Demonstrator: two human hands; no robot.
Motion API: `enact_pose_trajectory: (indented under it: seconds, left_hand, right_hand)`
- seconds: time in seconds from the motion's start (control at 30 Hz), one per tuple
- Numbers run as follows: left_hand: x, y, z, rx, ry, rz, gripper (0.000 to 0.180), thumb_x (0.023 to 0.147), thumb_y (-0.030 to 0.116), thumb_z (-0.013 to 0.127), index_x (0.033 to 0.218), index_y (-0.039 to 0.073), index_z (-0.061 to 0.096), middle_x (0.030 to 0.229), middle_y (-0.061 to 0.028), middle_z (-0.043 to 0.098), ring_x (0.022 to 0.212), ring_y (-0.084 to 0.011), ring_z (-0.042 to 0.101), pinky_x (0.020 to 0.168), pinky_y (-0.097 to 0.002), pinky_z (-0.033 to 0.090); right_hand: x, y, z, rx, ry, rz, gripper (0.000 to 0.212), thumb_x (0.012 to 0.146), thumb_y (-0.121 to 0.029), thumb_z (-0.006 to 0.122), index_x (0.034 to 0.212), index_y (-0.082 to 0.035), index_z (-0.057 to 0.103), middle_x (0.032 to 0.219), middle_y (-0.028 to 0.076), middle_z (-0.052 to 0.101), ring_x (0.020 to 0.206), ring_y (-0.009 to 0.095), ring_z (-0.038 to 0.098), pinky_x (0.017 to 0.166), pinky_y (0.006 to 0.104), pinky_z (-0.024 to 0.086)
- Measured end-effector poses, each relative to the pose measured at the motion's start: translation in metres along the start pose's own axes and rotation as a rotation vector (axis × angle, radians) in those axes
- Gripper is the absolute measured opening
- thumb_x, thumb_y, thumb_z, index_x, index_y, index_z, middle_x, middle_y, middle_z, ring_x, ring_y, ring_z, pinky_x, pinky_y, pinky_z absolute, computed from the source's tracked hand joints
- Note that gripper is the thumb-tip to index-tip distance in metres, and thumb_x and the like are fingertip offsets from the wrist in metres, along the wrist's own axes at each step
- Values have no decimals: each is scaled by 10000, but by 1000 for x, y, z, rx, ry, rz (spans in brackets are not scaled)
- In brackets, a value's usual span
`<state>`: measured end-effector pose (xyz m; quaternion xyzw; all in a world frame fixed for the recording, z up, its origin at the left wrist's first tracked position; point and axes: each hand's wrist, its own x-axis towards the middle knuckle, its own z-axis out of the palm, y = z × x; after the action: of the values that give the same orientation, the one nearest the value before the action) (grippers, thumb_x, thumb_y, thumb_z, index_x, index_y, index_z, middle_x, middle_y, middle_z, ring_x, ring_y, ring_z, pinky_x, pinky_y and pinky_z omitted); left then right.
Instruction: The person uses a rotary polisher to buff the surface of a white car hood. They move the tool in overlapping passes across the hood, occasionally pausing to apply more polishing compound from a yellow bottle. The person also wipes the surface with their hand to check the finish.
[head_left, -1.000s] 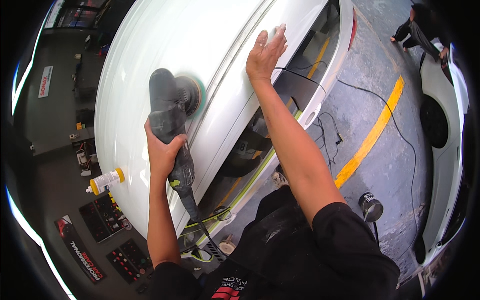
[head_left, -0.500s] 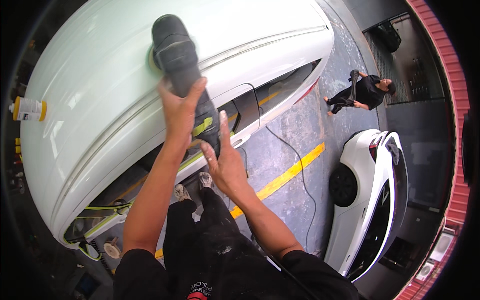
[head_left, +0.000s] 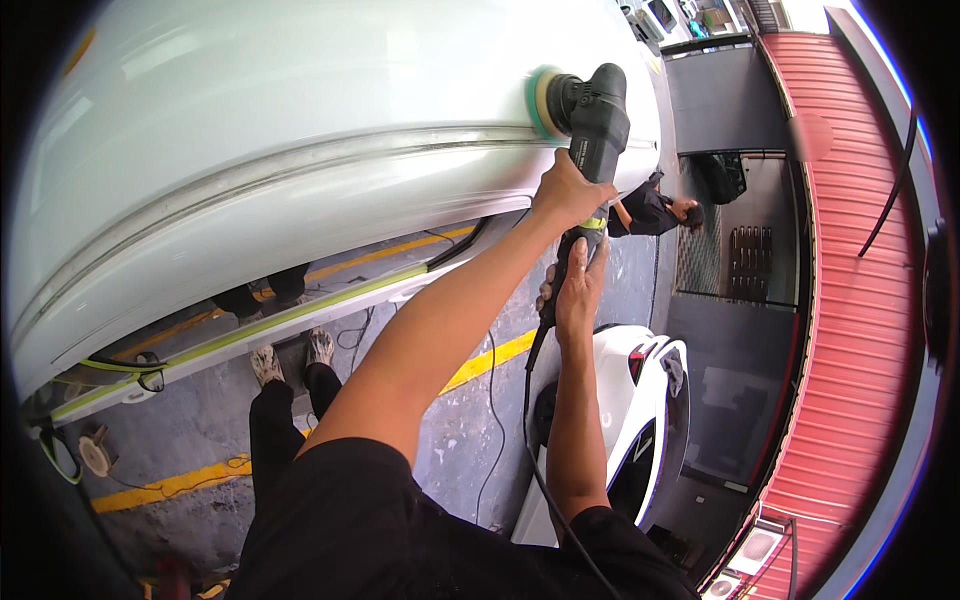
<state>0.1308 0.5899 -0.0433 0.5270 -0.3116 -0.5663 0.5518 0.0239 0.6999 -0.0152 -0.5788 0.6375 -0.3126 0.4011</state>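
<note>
A black corded car polisher (head_left: 600, 135) stretches out ahead of me, tilted on its side. Its round foam pad (head_left: 544, 102), green and cream, is against the white car's roof (head_left: 330, 90), close to the long roof groove. My left hand (head_left: 573, 190) wraps round the polisher's body just behind its head. Lower down, my right hand (head_left: 577, 290) is closed round the rear handle, above where the power cord (head_left: 529, 385) leaves it. A yellow-green band shows on the handle between my hands.
Masking tape (head_left: 270, 345) edges the car's side windows. Another white car (head_left: 620, 410) stands to the right, and a person in black (head_left: 652, 210) is beyond the polisher. Cables lie on the grey floor with yellow lines (head_left: 165, 487). A round pad (head_left: 95, 452) is at lower left.
Both hands have carried the polisher rightward along the roof, and its pad now shows from the side. The head view has shifted too; the yellow container on the left has left the picture.
</note>
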Motion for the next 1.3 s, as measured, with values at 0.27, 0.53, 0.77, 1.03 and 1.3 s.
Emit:
enact_pose_trajectory:
  seconds: [0.27,0.53,0.77,1.03,1.3]
  left_hand:
    - [-123,-8,-117,-150,236,212,815,784,324,876,1394,-39,475,1081,-224,724,969,-357,742,898,-423,572]
    - [-167,-10,-261,499,457,674,727,861,170,877,1480,-8,539,1250,-190,672,1137,-299,673,1021,-405,524]
    - [-258,-28,-453,1490,728,708,498,1001,97,713,1465,47,541,1453,-148,601,1350,-333,581,1141,-474,453]
    - [-281,-57,-476,1805,649,677,354,1038,244,635,1342,62,638,1241,-128,669,1139,-339,644,1022,-525,503]
    - [-286,-52,-472,1795,616,637,249,1028,206,674,1229,62,702,1143,-112,680,1015,-319,646,873,-471,508]
  right_hand:
    - [-107,18,76,-116,-138,-14,773,1138,-406,487,1693,-97,47,856,24,574,640,94,544,528,263,466]
    - [-60,36,45,-50,43,-68,724,1127,-520,460,1666,-123,181,730,16,549,524,88,501,445,250,415]
    - [47,39,-23,-58,219,79,545,1107,-562,485,1471,-171,379,685,-3,510,476,90,486,404,263,438]
    - [182,34,-100,-41,251,203,373,1100,-561,485,1237,-215,451,715,8,517,483,112,502,412,287,457]
    - [184,28,-95,-50,241,189,346,1105,-533,489,1227,-212,442,731,23,518,503,121,510,427,293,473]
